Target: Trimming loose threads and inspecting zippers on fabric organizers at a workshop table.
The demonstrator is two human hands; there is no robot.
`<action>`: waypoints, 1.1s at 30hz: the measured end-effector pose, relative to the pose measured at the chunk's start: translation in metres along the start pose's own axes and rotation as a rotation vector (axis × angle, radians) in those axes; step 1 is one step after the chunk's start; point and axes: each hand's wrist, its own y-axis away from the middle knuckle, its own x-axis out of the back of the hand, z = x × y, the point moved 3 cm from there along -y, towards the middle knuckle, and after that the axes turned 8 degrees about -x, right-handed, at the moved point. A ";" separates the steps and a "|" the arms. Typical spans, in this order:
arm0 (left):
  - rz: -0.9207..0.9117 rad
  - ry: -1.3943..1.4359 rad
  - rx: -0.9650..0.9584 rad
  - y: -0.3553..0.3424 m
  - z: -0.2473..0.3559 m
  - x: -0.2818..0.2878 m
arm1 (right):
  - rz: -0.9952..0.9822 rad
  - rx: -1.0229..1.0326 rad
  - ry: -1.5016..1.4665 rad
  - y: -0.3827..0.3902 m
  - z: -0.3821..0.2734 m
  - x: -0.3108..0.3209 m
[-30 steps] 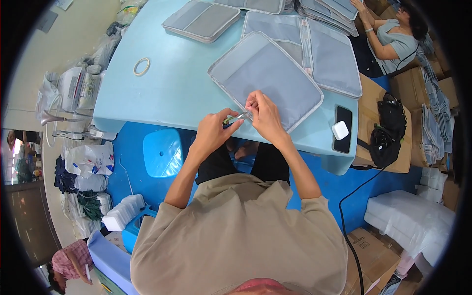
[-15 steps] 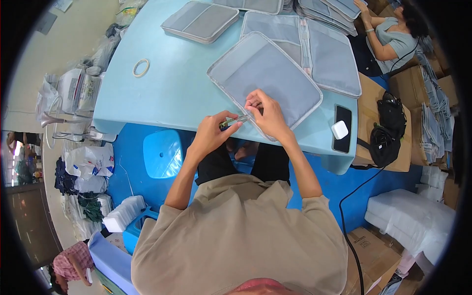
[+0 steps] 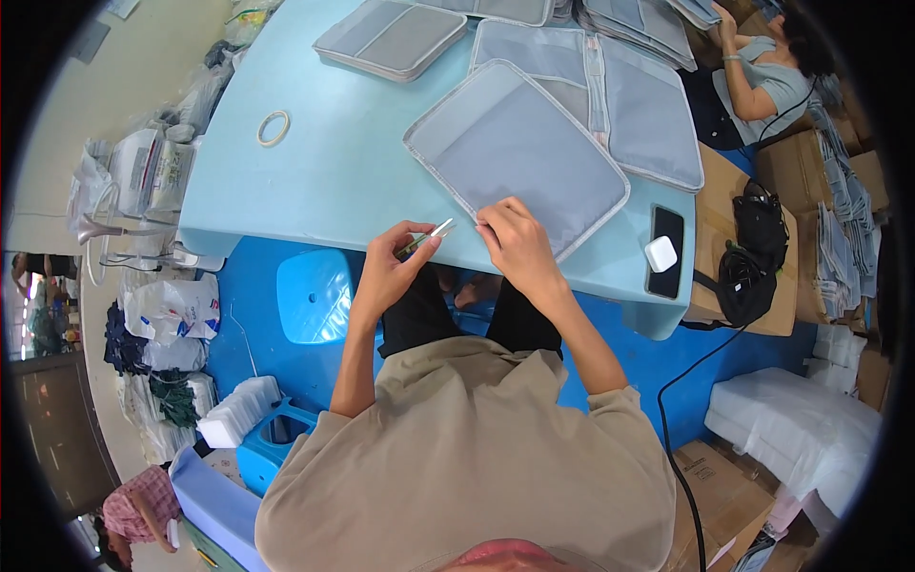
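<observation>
A grey, flat fabric pouch (image 3: 534, 143) with light piping lies at an angle near the table's front edge. My right hand (image 3: 522, 250) is closed at its lower left edge, thumb and fingers pinched on the rim; any thread between them is too small to see. Just left of it, my left hand (image 3: 386, 276) holds small thread snips (image 3: 441, 229), their silvery blades pointing up and right. The blades stand apart from the pouch edge and from my right fingers.
Another grey pouch (image 3: 648, 114) lies opened out behind, with stacks of pouches (image 3: 391, 38) at the back. A tape roll (image 3: 273, 129) sits left on the light blue table (image 3: 315, 191). At right are a phone (image 3: 664, 272) and a white case (image 3: 660, 254). A co-worker (image 3: 762, 81) sits far right.
My left hand has drawn the snips left, away from the pouch edge. The right hand has turned and dropped slightly along the rim. The co-worker's hands have shifted right.
</observation>
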 end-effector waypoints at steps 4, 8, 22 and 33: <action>0.004 -0.008 -0.009 0.003 -0.005 0.001 | 0.032 -0.004 0.047 -0.007 0.003 -0.003; -0.034 -0.035 0.023 0.004 -0.004 0.002 | 0.031 0.014 0.021 -0.011 0.011 -0.007; -0.008 -0.120 -0.075 0.001 0.010 -0.006 | 0.010 -0.294 -0.352 -0.014 0.025 -0.009; -0.034 -0.413 -0.230 -0.017 0.025 -0.024 | 0.033 -0.342 -0.408 -0.016 0.029 -0.014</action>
